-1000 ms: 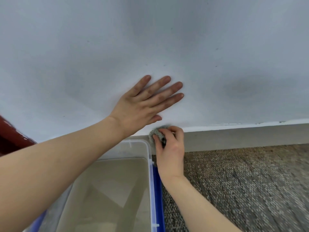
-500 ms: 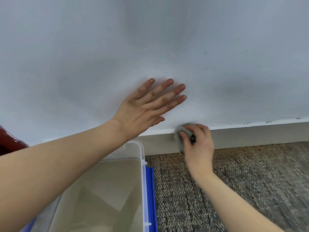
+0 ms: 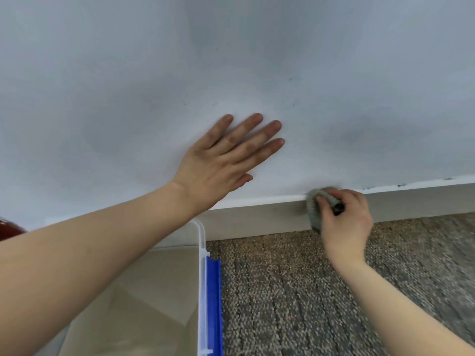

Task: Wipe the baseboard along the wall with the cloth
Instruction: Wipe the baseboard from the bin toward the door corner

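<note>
Now my right hand [image 3: 344, 219] curls its fingers round a bunched grey cloth [image 3: 314, 201], pressing it against the pale baseboard [image 3: 257, 219] just above the carpet [image 3: 295, 291]. To wipe well, I judge I need firm, even pressure along the top edge, where dark specks [image 3: 401, 185] show further right. My left hand [image 3: 221, 165] lies flat, fingers straight and spread, braced on the wall [image 3: 231, 60]. A clear plastic bin [image 3: 201, 253] stands below it.
</note>
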